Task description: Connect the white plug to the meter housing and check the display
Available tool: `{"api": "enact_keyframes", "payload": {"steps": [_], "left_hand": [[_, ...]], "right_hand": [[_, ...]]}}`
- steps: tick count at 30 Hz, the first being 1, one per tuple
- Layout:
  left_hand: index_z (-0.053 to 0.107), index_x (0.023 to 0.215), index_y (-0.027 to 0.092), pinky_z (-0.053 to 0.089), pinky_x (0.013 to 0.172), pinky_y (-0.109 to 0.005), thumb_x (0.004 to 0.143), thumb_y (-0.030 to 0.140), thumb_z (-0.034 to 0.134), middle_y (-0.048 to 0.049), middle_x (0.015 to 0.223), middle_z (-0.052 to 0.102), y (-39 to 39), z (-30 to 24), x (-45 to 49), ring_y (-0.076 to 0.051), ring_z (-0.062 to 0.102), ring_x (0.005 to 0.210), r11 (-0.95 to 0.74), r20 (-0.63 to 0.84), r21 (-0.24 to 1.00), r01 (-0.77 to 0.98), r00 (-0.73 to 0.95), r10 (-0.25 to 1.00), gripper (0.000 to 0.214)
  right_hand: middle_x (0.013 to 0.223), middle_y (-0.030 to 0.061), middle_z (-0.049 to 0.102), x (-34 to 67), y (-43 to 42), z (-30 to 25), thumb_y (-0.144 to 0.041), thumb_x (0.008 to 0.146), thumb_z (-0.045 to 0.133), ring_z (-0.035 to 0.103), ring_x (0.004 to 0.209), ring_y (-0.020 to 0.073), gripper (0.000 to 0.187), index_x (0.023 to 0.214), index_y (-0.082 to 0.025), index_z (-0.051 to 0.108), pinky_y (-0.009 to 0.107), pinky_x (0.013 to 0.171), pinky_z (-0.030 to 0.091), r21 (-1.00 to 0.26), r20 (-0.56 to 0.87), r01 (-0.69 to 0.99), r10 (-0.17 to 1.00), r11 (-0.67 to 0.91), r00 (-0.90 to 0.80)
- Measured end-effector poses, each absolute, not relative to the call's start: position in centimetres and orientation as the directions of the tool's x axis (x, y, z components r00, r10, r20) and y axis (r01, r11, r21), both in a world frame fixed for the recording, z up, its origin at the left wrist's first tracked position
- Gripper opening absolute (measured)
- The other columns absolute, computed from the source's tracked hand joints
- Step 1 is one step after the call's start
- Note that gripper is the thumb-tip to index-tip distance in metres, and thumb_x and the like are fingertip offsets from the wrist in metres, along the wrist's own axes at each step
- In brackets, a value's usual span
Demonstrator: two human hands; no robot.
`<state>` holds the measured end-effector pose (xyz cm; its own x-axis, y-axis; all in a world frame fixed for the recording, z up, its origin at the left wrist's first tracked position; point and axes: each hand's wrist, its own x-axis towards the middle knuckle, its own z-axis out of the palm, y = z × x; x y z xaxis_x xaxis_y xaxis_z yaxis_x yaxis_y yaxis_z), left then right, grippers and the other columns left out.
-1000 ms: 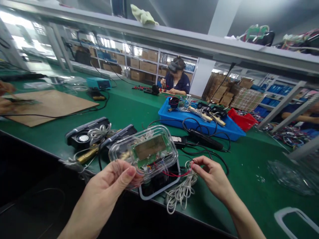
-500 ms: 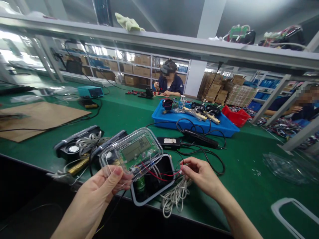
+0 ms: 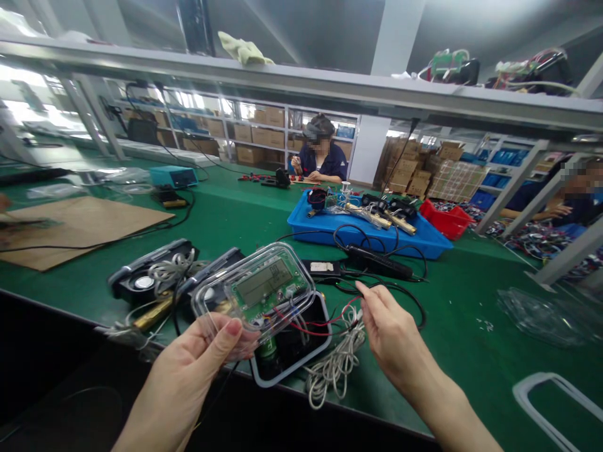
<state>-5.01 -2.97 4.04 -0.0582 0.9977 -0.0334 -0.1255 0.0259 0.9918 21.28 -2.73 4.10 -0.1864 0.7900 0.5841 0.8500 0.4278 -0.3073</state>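
My left hand (image 3: 207, 355) grips the lower left edge of a clear plastic cover (image 3: 207, 302), thumb on top. Inside the cover is a green circuit board with an LCD display (image 3: 264, 282), tilted toward me. Beneath it an open black case with a grey rim (image 3: 325, 342) lies at the table edge, with a green cylindrical part (image 3: 268, 347) inside. Red wires (image 3: 313, 324) run from the board to my right hand (image 3: 389, 323), whose fingers are closed at their end; the fingertips hide what exactly is pinched. A coiled grey cable (image 3: 330, 370) lies just below that hand.
Two more black cases (image 3: 151, 270) with cables and brass fittings lie to the left. Behind are a black adapter (image 3: 323, 269), an electric screwdriver (image 3: 379, 262) and a blue tray (image 3: 325, 235) of parts. Clear covers (image 3: 537, 317) lie right. A person (image 3: 323, 154) sits across the table.
My right hand has turned and shifted slightly right, drawing its fingertips up; the white connector seen in them before is now hidden. The cover in my left hand has moved a little right.
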Motion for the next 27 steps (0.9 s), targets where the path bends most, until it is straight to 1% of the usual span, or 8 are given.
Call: {"api": "enact_keyframes", "payload": {"steps": [8, 10, 14, 16, 18, 20, 23, 27], "left_hand": [[0.061, 0.077, 0.017, 0.052, 0.067, -0.021, 0.073, 0.050, 0.073, -0.0016, 0.073, 0.068, -3.4, 3.9, -4.6, -0.016, 0.063, 0.069, -0.044, 0.042, 0.998, -0.046, -0.055, 0.998, 0.036], [0.061, 0.078, 0.017, 0.052, 0.066, -0.022, 0.073, 0.053, 0.072, -0.0024, 0.073, 0.068, -3.3, 3.7, -4.6, -0.016, 0.063, 0.068, -0.063, 0.061, 0.997, -0.034, -0.043, 0.997, 0.038], [0.061, 0.078, 0.017, 0.052, 0.068, -0.022, 0.075, 0.051, 0.071, -0.0026, 0.075, 0.068, -3.2, 3.6, -4.3, -0.015, 0.063, 0.070, -0.076, 0.076, 0.997, -0.032, -0.004, 0.997, 0.036], [0.061, 0.078, 0.017, 0.053, 0.068, -0.022, 0.076, 0.051, 0.071, -0.0027, 0.076, 0.068, -3.2, 3.6, -4.2, -0.015, 0.063, 0.071, -0.068, 0.068, 0.997, -0.042, 0.002, 0.998, 0.036], [0.061, 0.079, 0.016, 0.052, 0.069, -0.021, 0.077, 0.049, 0.071, -0.0021, 0.077, 0.068, -3.1, 3.6, -4.2, -0.014, 0.063, 0.072, -0.049, 0.049, 0.997, -0.060, 0.008, 0.999, 0.034], [0.061, 0.079, 0.016, 0.052, 0.069, -0.020, 0.078, 0.048, 0.070, -0.0011, 0.076, 0.068, -3.1, 3.6, -4.2, -0.013, 0.062, 0.071, -0.035, 0.036, 0.995, -0.092, 0.016, 0.999, 0.033], [0.062, 0.079, 0.016, 0.051, 0.066, -0.020, 0.078, 0.047, 0.071, -0.0012, 0.073, 0.067, -3.0, 3.5, -4.1, -0.012, 0.061, 0.068, -0.015, 0.018, 0.988, -0.154, 0.019, 1.000, 0.032], [0.062, 0.081, 0.016, 0.051, 0.064, -0.020, 0.081, 0.046, 0.068, -0.0020, 0.075, 0.067, -3.1, 3.7, -4.0, -0.012, 0.061, 0.067, 0.039, -0.028, 0.980, -0.196, 0.057, 0.998, 0.031]], "right_hand": [[0.087, 0.0054, 0.061, 21.9, -3.6, 6.5, -0.023, 0.091, 0.053, 0.057, 0.076, 0.0153, 0.018, 0.098, -0.018, 0.069, 0.028, 0.066, 0.046, -0.438, 0.698, 0.777, 0.716, 0.452, -0.023], [0.079, 0.0036, 0.060, 21.6, -3.9, 7.0, -0.028, 0.090, 0.056, 0.056, 0.070, 0.0142, 0.016, 0.093, -0.019, 0.069, 0.026, 0.062, 0.045, -0.585, 0.635, 0.690, 0.771, 0.427, 0.060], [0.066, 0.0006, 0.059, 21.2, -4.0, 8.1, -0.042, 0.084, 0.062, 0.050, 0.052, 0.0103, 0.025, 0.082, -0.017, 0.061, 0.019, 0.042, 0.035, -0.985, 0.170, 0.028, 0.977, 0.168, 0.126], [0.061, -0.0010, 0.055, 21.4, -3.8, 8.4, -0.041, 0.083, 0.062, 0.043, 0.046, 0.0083, 0.026, 0.076, -0.017, 0.057, 0.018, 0.037, 0.028, -0.962, 0.003, -0.273, 1.000, 0.000, -0.011], [0.056, -0.0025, 0.051, 21.9, -3.6, 8.5, -0.039, 0.083, 0.060, 0.038, 0.043, 0.0072, 0.030, 0.065, -0.018, 0.049, 0.018, 0.038, 0.027, -0.915, -0.047, -0.391, 0.990, -0.096, -0.133], [0.054, -0.0023, 0.050, 22.7, -3.4, 8.2, -0.041, 0.086, 0.057, 0.040, 0.044, 0.0079, 0.039, 0.057, -0.019, 0.041, 0.020, 0.043, 0.032, -0.937, -0.045, -0.334, 0.983, -0.104, -0.177], [0.051, -0.0022, 0.051, 24.1, -3.0, 7.1, -0.051, 0.089, 0.050, 0.044, 0.045, 0.0103, 0.043, 0.061, -0.019, 0.049, 0.023, 0.047, 0.036, -0.997, -0.022, 0.077, 0.995, -0.014, -0.097], [0.058, -0.0009, 0.055, 25.7, -2.1, 5.0, -0.047, 0.093, 0.043, 0.050, 0.051, 0.0139, 0.035, 0.083, -0.019, 0.062, 0.026, 0.049, 0.039, -0.683, 0.347, 0.688, 0.938, 0.243, 0.013]]}}
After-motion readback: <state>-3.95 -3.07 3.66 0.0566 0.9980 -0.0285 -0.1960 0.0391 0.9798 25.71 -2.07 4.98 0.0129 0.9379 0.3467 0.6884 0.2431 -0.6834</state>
